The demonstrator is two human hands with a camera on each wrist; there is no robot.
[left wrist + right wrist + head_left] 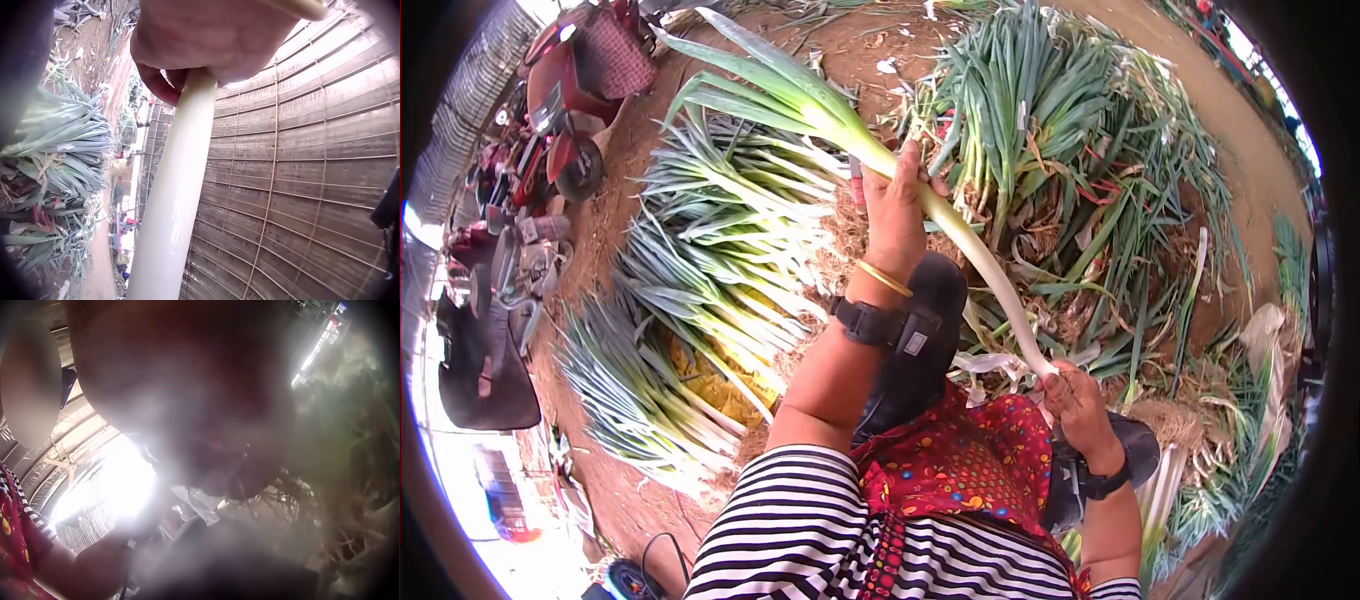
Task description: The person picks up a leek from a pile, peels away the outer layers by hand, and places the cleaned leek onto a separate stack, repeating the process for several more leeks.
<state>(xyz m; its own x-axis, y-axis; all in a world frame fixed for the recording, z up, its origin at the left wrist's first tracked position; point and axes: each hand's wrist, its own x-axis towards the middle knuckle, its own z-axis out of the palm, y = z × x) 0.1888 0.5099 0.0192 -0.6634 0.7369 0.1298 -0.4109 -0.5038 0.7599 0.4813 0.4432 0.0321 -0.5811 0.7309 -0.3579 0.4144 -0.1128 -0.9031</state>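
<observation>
A long leek [990, 262] with green leaves and a white stalk is held diagonally in front of the body. My left hand [897, 205] grips it just below the leaves. At the lower end, my right hand [1082, 415] pinches the stalk near its base. In the left wrist view, the white stalk [181, 181] runs down from the curled fingers of my left hand [209, 37]. The right wrist view is blurred, with my right hand [187, 394] filling most of it; the stalk cannot be made out there.
Rows of leeks [740, 240] lie on the soil to the left. A large heap of leeks and loose leaves [1090, 150] lies at the upper right, with more bundles [1165, 490] at the lower right. Red vehicles [565, 110] stand at the far left.
</observation>
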